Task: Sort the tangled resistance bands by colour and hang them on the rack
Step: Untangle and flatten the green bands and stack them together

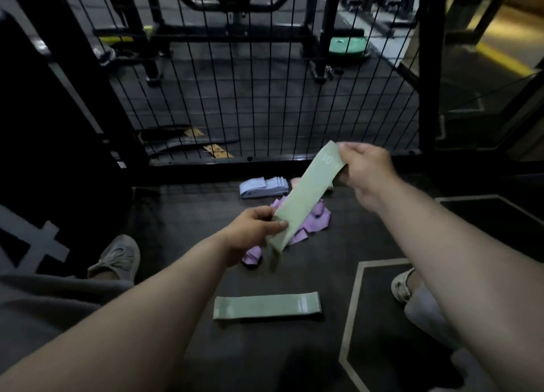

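i am pinching a pale green band (306, 196) taut between my left hand (253, 229) and my right hand (363, 172), above the purple pile (316, 219) on the floor. if either pinch is slipping, i reckon it is snapping back into that tangle, far from the wire rack (265, 97).

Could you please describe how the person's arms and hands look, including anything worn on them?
Both the left hand and the right hand are bare: no gloves, and no rings, watch or wristband show. The left forearm and right forearm are uncovered right to the frame's edge, so no sleeve is visible. Dim light could hide small details.
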`<state>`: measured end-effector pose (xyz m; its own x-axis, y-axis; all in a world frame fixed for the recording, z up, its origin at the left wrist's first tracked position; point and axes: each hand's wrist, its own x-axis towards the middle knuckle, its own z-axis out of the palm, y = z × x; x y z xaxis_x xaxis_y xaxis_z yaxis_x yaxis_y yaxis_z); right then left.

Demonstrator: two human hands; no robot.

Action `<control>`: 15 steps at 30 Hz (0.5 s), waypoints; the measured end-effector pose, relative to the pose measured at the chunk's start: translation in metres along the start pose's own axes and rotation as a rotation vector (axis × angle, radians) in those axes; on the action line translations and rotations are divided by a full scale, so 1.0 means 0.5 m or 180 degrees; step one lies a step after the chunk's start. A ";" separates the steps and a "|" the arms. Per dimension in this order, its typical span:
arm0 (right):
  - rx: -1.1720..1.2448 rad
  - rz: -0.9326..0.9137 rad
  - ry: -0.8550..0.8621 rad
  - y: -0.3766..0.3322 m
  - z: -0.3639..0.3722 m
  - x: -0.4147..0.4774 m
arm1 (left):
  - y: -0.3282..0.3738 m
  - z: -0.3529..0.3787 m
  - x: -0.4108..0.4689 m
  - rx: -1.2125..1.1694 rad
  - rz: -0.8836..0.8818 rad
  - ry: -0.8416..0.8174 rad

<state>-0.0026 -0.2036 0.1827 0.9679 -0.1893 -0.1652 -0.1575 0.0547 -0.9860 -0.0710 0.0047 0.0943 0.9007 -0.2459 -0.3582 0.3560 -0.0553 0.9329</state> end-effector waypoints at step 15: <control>0.0485 0.0136 0.0042 -0.082 -0.067 -0.133 | 0.051 -0.117 -0.234 -0.0093 0.0322 0.0542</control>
<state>-0.0670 -0.2262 0.2333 0.9581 -0.1965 -0.2083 -0.1662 0.2109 -0.9633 -0.1527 0.0890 0.1578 0.9604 -0.0814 -0.2663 0.2664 -0.0099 0.9638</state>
